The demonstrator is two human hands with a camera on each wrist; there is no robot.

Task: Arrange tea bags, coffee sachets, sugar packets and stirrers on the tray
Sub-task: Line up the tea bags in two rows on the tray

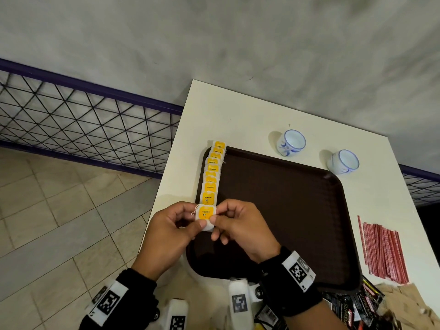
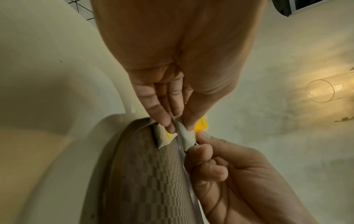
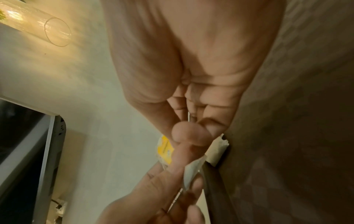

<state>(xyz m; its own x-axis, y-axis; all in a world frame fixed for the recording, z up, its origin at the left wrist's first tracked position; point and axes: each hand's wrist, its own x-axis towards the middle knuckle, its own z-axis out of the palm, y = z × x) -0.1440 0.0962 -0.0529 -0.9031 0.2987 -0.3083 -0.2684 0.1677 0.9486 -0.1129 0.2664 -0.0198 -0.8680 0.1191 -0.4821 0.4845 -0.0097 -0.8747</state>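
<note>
Yellow-labelled white paper tea bags (image 1: 210, 173) lie in an overlapping row along the left edge of the dark brown plastic tray (image 1: 285, 210), long axis running from far to near. At the row's near end, just above the tray's left rim, the left hand (image 1: 166, 234) and right hand (image 1: 242, 231) pinch one more tea bag (image 1: 205, 216) by opposite sides, label up. Both wrists angle inward, thumbs on top, the bag's slot directly beneath the grip.

Both hands (image 2: 172, 94) pinch a tea bag (image 2: 186, 136) above the tray (image 2: 145, 181).
</note>
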